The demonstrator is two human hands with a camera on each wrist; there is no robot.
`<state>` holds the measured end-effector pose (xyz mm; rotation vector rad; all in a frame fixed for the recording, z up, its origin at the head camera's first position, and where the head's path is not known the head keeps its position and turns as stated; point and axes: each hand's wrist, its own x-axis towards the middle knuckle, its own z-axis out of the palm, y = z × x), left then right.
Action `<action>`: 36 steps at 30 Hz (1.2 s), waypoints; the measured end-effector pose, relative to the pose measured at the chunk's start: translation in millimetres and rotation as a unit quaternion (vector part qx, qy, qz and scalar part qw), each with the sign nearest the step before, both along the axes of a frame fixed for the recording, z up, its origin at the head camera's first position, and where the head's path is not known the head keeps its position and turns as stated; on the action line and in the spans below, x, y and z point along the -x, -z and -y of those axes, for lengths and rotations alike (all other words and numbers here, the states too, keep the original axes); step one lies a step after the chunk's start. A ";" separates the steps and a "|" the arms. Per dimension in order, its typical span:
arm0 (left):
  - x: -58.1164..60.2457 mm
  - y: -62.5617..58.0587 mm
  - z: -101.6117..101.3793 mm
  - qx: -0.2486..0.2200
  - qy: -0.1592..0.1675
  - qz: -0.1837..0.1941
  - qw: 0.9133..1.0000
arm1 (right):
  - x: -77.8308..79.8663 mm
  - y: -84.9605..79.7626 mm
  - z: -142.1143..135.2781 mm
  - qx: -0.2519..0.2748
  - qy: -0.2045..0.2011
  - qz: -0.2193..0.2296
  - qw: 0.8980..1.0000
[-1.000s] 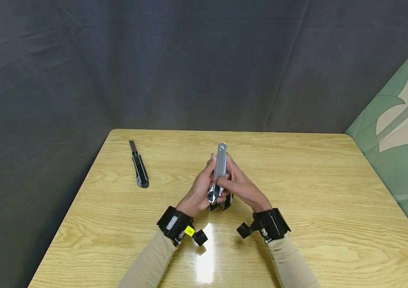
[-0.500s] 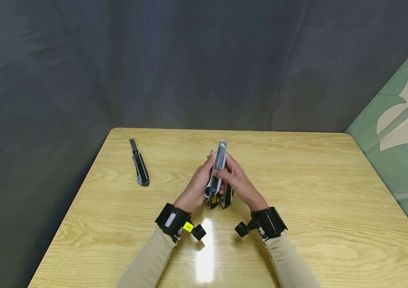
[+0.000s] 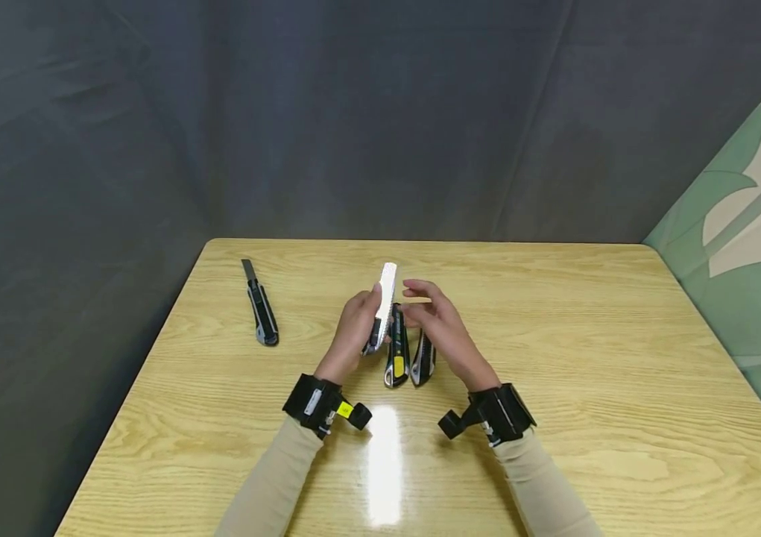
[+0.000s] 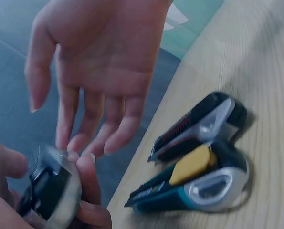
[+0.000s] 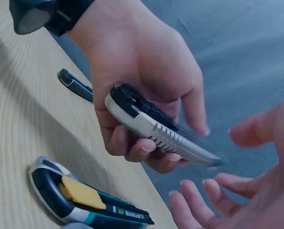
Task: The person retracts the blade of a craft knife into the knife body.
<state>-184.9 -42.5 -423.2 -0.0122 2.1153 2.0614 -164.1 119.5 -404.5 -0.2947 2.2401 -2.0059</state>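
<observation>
My left hand (image 3: 352, 328) grips a silver utility knife (image 3: 385, 294) with black parts, its narrow end pointing away from me above the table. In the right wrist view the fingers curl round the knife's ribbed silver body (image 5: 156, 131). Just to the right, my right hand (image 3: 446, 328) hovers with loosely bent fingers, apart from the knife and holding nothing. Below and between the hands lie two more utility knives: a black and teal one with a yellow slider (image 3: 398, 362) and a black and grey one (image 3: 424, 364), partly covered by the right hand.
Another black and grey utility knife (image 3: 261, 312) lies at the left of the wooden table (image 3: 595, 388), its blade end pointing away from me. A dark curtain (image 3: 380, 119) hangs behind the table. Green and cream patterned fabric (image 3: 749, 283) borders the right side.
Both hands held the silver knife before. The right hand has let go, and the left hand has carried the knife to the left, uncovering more of the two knives beneath.
</observation>
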 end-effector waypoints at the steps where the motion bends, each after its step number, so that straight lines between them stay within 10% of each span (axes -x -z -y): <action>1: 1.4 1.8 0.8 0.010 -0.013 -0.002 1.000 | 1.2 2.2 -0.7 -0.002 0.007 0.000 1.000; 7: 6.2 10.1 10.4 0.149 -0.060 -0.037 0.986 | 4.5 6.0 -5.9 -0.003 0.030 -0.009 1.000; 16: 7.1 19.0 23.5 0.286 0.008 -0.031 0.958 | 6.1 7.8 -7.2 -0.018 0.025 -0.008 0.999; 36: -0.8 17.0 24.4 0.387 0.000 -0.086 0.918 | -4.4 -18.0 -1.7 -0.056 0.004 0.020 0.998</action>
